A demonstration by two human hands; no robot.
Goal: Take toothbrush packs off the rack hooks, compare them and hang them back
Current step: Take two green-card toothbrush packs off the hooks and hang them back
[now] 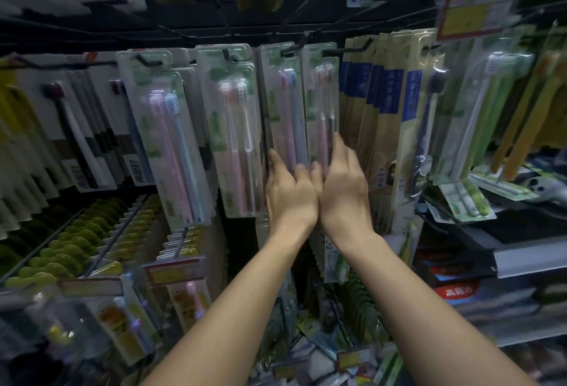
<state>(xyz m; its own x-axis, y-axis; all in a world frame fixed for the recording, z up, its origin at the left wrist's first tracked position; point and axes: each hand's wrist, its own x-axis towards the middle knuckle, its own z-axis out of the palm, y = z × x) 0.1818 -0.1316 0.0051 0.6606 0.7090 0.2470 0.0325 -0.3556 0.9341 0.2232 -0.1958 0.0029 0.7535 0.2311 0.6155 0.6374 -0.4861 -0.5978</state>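
At the middle of the rack, seen from the head camera, two clear plastic toothbrush packs hang side by side on black wire hooks [294,48]. The left hand [290,194] grips the lower part of the pink-and-blue toothbrush pack [287,103], thumb on its left edge and fingers curled over its front. The right hand [342,184] grips the pink-and-brown toothbrush pack [322,100] just right of it, fingers reaching up its right edge. Both hands touch each other at the thumbs' side. Left of them hang similar green-backed clear blister packs [233,128]; right hang tall gold-and-blue card packs [386,103].
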